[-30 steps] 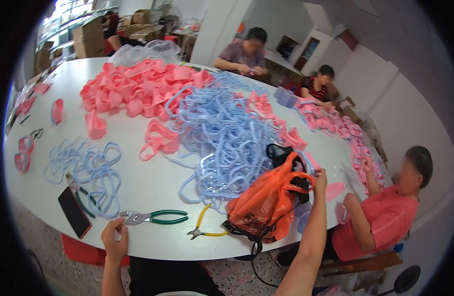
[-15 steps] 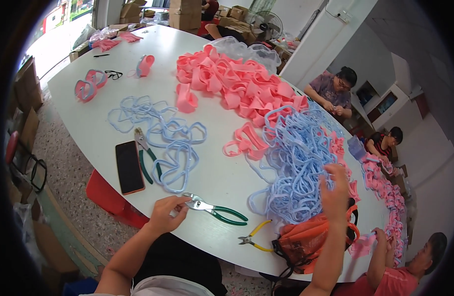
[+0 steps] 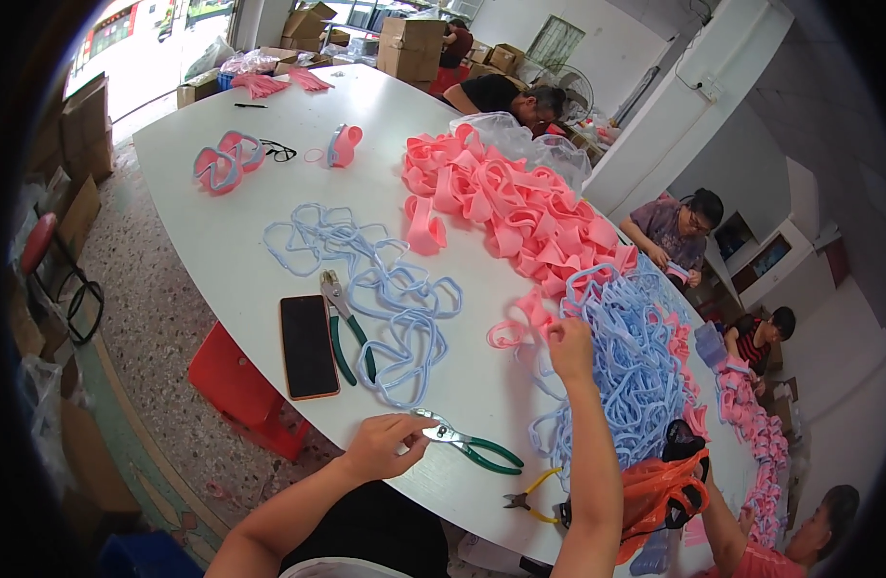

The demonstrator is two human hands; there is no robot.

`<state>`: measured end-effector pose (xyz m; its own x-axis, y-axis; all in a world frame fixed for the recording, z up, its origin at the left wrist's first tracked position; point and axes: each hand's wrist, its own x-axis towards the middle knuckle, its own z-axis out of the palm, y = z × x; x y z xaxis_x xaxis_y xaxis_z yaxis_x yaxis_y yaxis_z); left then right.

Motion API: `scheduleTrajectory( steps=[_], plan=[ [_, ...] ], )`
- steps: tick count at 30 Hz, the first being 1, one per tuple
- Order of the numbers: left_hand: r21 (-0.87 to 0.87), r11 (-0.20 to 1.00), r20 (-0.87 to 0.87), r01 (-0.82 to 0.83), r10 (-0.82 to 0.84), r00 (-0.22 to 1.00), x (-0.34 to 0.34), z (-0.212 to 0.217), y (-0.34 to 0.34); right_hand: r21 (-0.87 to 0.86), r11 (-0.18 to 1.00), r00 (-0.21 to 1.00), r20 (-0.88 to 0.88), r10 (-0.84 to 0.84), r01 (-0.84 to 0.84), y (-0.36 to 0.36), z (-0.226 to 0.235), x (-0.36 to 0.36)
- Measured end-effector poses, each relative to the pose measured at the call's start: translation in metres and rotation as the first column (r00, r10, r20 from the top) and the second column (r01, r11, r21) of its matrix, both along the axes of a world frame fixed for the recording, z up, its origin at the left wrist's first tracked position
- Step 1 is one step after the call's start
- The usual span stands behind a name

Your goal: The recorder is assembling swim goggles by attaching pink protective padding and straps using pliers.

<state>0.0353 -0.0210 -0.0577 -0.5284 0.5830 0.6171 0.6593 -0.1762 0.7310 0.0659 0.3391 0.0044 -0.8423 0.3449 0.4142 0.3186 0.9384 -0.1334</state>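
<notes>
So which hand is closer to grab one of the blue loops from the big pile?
The right hand: it is stretched out onto the big blue pile. The left hand is at the green-handled pliers, apart from the pile.

A dark-screened smartphone (image 3: 309, 345) with an orange-red edge lies flat on the white table at seven o'clock; brown cardboard boxes (image 3: 411, 46) stack behind the table at twelve o'clock; more cardboard boxes (image 3: 72, 144) stand along the floor at ten o'clock.
</notes>
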Motion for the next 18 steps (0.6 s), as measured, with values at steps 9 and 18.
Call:
scheduleTrajectory(
  steps=[9, 18],
  plan=[
    [0.242, 0.944, 0.707, 0.223, -0.329, 0.626, -0.001, -0.003, 0.014, -0.889, 0.345, 0.951, -0.304, 0.048, -0.301, -0.114, 0.079, 0.071],
    [0.652, 0.698, 0.757, 0.295, -0.620, -0.207, 0.002, 0.001, -0.017, -0.977, -0.194, 0.848, -0.172, 0.501, -0.084, -0.141, 0.061, 0.092]
  ],
)
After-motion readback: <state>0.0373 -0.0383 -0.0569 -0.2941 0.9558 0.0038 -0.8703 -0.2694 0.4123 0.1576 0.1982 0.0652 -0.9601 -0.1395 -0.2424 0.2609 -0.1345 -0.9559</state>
